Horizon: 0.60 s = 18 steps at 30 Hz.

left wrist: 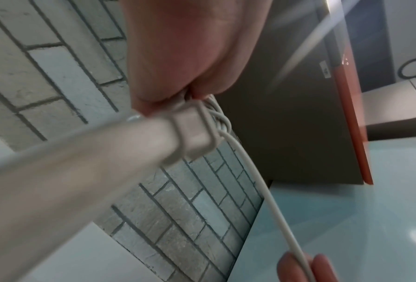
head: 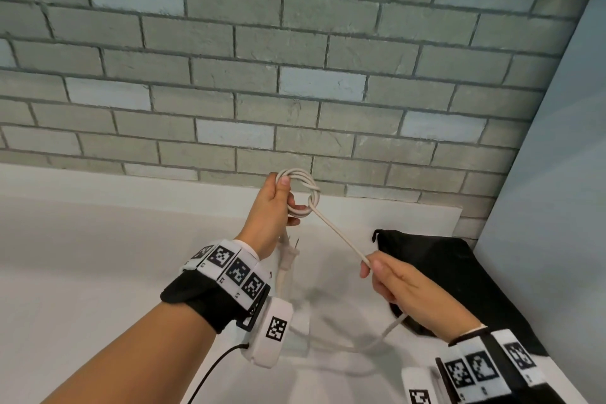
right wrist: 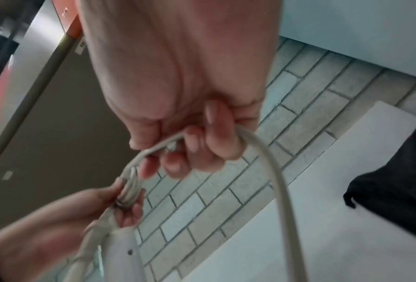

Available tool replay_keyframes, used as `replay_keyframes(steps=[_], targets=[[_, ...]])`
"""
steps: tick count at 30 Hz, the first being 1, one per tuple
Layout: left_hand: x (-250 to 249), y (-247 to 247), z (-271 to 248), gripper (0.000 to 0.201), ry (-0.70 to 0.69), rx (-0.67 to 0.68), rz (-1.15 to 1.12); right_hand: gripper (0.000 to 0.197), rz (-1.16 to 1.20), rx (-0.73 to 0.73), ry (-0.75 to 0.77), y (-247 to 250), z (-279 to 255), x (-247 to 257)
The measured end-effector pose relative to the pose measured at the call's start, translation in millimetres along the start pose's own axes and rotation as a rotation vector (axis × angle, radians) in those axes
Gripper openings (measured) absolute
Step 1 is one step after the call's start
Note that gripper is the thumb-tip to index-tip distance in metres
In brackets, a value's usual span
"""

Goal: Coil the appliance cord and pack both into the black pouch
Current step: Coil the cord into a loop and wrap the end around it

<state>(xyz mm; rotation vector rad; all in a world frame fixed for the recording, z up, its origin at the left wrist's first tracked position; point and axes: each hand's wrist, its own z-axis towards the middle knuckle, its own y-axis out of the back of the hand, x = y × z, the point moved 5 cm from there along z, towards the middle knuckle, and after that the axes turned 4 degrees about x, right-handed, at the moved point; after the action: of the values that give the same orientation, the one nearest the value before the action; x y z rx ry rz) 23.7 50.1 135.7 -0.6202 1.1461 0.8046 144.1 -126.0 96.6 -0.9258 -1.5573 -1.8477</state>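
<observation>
My left hand [head: 278,203] is raised above the white table [head: 98,256] and grips a small coil of white cord [head: 303,190]. The cord's plug [head: 288,256] hangs below that hand, with its prongs showing. From the coil a straight length of cord [head: 341,234] runs down to my right hand [head: 382,275], which pinches it between thumb and fingers. Behind the right hand the cord [head: 377,338] sags to the table. The black pouch [head: 459,279] lies flat at the right, behind my right hand. In the right wrist view the coil [right wrist: 128,190] sits in the left hand's fingers. The appliance itself is not visible.
A grey brick wall [head: 262,75] rises behind the table. A pale blue panel [head: 557,207] closes off the right side. A black cable [head: 210,374] trails from the left wrist band.
</observation>
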Motion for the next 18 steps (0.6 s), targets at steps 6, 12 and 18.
replay_keyframes(steps=[6,12,18], targets=[[-5,-17,-6,0.021,0.012,0.072,0.004,0.024,-0.013,0.201,-0.033,-20,9,-6],[-10,-38,-20,0.03,0.164,0.259,-0.105,0.034,-0.179,0.109,-0.062,-19,49,0],[-3,-42,-26,0.034,0.238,0.338,0.024,0.019,-0.524,-0.196,-0.055,4,85,14]])
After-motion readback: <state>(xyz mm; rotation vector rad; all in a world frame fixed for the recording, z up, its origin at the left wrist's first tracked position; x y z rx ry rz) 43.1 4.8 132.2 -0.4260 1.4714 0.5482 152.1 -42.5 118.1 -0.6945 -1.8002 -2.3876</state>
